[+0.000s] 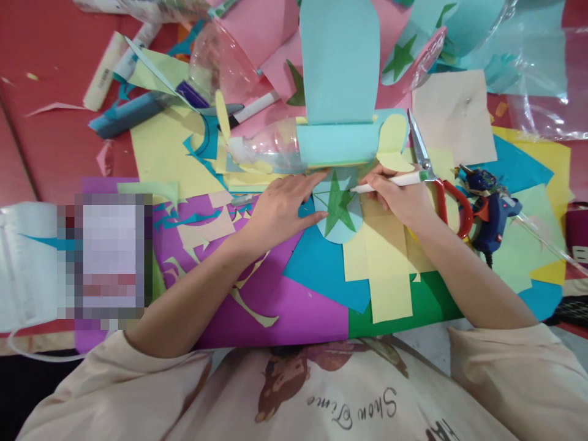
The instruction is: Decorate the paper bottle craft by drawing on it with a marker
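A clear plastic bottle (278, 144) wrapped in light blue paper (344, 142) lies on its side, with paper wings like a toy plane. One wing (340, 61) stretches away from me; the nearer wing (324, 228) carries a green star (339, 205). My left hand (285, 199) lies open beside the star, its thumb and fingertips resting on or near the wing's left edge. Between the fingers of my right hand (390, 193) is a white marker (397, 180) with a green end; its tip is at the star's right point. Yellow tail pieces (394, 144) are at the bottle's right end.
Red-handled scissors (448, 205) and a blue glue gun (491, 226) lie to the right. Purple paper (275, 312), yellow paper (390, 294) and scraps spread underneath. A blurred-out device (110, 254) is at left. Pink and blue paper-wrapped bottles crowd the back.
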Tool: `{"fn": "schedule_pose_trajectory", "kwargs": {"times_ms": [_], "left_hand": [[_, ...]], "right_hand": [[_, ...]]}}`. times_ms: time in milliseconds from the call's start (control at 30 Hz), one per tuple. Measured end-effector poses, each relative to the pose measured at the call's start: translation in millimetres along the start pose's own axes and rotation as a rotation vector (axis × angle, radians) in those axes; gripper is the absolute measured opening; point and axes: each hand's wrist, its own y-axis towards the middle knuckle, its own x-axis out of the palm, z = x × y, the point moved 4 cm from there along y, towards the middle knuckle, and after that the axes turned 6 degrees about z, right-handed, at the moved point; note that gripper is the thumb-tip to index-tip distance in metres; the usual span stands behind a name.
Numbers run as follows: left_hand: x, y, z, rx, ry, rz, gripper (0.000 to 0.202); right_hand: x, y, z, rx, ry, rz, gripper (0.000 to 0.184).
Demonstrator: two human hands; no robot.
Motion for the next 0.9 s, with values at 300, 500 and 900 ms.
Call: {"fn": "schedule_pose_trajectory", "kwargs": {"times_ms": [300,500,900], "left_hand": [[-0.3,0.2,0.0,-0.015,0.008,-0.012,0.058],[-0.2,0.5,0.1,-0.023,-0.012,-0.015,0.058],[-0.5,0.7,0.5,-0.016,0.013,-0.02,0.059]], "right_hand": [[0.2,-0.4,-3.5,0.046,-0.066,-0.003,0.021],[-2.0,0.5,-2.6,0.088,0.046,0.049,0.023],[-1.2,0.7,-2.4,0.042,-0.053,0.051,0.019]]}}
